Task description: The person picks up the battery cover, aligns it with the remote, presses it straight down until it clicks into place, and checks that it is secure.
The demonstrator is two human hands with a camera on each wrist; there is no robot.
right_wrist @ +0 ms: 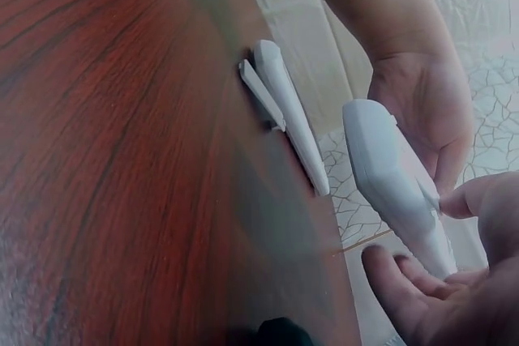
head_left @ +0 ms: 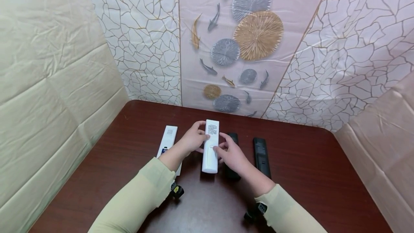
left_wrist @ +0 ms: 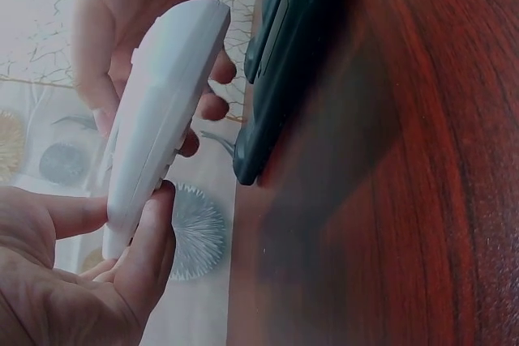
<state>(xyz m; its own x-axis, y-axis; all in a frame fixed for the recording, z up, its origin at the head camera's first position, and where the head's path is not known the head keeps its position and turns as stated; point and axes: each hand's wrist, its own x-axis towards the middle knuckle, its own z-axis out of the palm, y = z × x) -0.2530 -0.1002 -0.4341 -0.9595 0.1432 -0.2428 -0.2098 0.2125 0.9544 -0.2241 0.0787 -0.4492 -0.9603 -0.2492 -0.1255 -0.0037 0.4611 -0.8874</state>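
Remote (head_left: pixel 212 142) held, printed marks (head_left: pixel 212 129), head view only

Reddish-brown table (head_left: pixel 307 175) before a backdrop (head_left: pixel 223 24) of fish (head_left: pixel 196 33) and discs (head_left: pixel 258 35), pale creased side hangings (head_left: pixel 48 82), probably cloth.

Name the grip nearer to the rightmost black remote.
Right. The right grip holds the raised white remote, left of the rightmost black remote; the left grip is farther left, on the raised white remote's left side.

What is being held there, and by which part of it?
A white remote control: the left grip holds its left edge toward the far, printed end; the right grip holds its right edge near the middle.
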